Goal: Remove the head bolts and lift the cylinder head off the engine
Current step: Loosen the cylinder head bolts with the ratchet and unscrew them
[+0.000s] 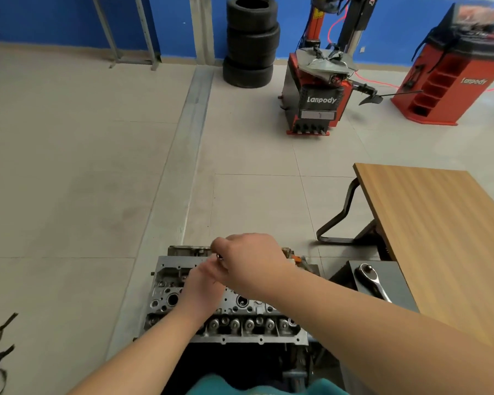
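Leaning over the engine [226,317], the person has both hands together above the far end of the cylinder head [166,283], which sits bolted-looking on the block low in the middle of the room. The right hand [248,260] is curled over, thumb and fingers pinching something small and dark with a glint of red at its tip; it may be a bolt or a tool end, but I cannot tell which. The left hand [204,283] reaches in just beneath it, its fingers hidden by the right, so I cannot say whether it grips anything. A ratchet [372,280] lies unused on a dark box to the right, beside a wooden table [428,212]. Judging by this, the job is in the bolt stage: the head is not yet lifted, and how many bolts remain I cannot make out.
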A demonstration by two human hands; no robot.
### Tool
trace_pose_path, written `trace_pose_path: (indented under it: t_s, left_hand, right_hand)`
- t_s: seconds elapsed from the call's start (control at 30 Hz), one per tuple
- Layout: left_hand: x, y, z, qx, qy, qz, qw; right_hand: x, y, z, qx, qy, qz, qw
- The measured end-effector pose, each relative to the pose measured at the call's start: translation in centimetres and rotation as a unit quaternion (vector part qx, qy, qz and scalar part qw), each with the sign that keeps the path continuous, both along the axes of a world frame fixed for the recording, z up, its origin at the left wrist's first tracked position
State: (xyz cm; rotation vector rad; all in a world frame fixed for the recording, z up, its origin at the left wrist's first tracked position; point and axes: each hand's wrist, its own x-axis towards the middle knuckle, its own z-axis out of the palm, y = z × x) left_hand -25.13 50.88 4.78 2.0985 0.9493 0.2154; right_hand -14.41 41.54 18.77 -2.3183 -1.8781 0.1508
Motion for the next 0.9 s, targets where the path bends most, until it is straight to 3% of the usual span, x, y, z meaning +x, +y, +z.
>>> trace_pose_path:
  t_s: [0.13, 0.27, 0.37, 0.5, 0.67, 0.77, 0.9]
  left_hand:
    - [0.0, 2.9, 1.8, -0.036, 0.055, -0.135, 0.989]
    - [0.0, 5.2, 4.3, -0.121, 0.02, -0.241, 0.963]
    - [-0.1, 6.1, 5.6, -0.117, -0.003, -0.246, 0.962]
    - [-0.1, 6.6, 5.6, -0.121, -0.006, -0.283, 0.951]
    - [0.3, 6.1, 5.4, -0.11, -0.064, -0.251, 0.96]
    - [0.4, 6.2, 4.7, -0.137, -0.067, -0.252, 0.956]
    - [0.3, 6.8, 4.0, -0.125, -0.027, -0.271, 0.954]
  right_hand:
    - [-0.1, 1.6, -0.2, -0.06, -0.041, -0.026, 0.997]
    - [0.0, 1.7, -0.3, -0.095, -0.025, -0.018, 0.995]
    - [0.3, 1.5, 0.1, -0.126, 0.006, 0.021, 0.992]
    - [-0.6, 1.2, 0.9, -0.11, 0.065, -0.011, 0.992]
    - [-1.5, 1.6, 0.7, -0.113, -0.059, -0.089, 0.988]
    - [-1.6, 1.6, 0.6, -0.115, -0.06, -0.061, 0.99]
    - [-1.0, 1.1, 1.2, -0.122, 0.005, 0.004, 0.993]
